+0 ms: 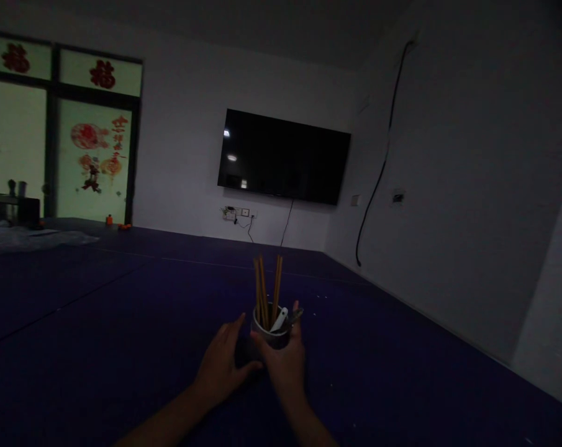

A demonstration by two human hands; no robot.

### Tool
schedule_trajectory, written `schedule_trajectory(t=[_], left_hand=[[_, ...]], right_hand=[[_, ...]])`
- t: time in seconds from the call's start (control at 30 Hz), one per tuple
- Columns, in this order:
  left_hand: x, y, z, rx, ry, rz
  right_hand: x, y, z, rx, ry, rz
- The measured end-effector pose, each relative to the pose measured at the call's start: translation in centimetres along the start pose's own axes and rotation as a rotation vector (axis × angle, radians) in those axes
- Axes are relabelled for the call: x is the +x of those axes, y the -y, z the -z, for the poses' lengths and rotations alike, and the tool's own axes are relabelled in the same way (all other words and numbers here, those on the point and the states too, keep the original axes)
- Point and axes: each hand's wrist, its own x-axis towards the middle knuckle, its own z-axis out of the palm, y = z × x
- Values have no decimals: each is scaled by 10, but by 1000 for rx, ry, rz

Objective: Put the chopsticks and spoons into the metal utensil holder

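Note:
A small round metal cup [272,336] stands on the dark purple floor mat [122,323]. Several wooden chopsticks [267,288] stand upright in it, with a white spoon [279,319] leaning at its rim. My right hand [285,360] is wrapped around the cup from the near side, thumb and fingers on its wall. My left hand [222,363] rests against a dark object [244,352] just left of the cup; the dim light hides what that object is.
A black TV [283,156] hangs on the far white wall above a wall socket [238,213]. A cable [378,174] runs down the right wall. At the far left are glass doors [59,143] with red decorations and a dark box [10,210].

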Motion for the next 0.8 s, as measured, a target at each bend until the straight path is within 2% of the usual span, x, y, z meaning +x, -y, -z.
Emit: schedule_trajectory(t=[0.17,0.3,0.43,0.6,0.7,0.8], left_hand=[[-1,-6,0,-136,-61,4],[5,-3,8,-94,-128,54],[18,18,28,116,-228,214],[28,56,62,391,-287,433],[28,73,76,436,-323,559],[25,82,82,435,-350,669]], right_hand=[[-18,8,-13,32,76,70],[-18,2,-16,136,185,119],[-16,-5,-12,130,221,206],[-13,-16,-8,27,249,192],[-11,-23,-9,-23,258,191],[-10,-28,-10,-58,266,207]])
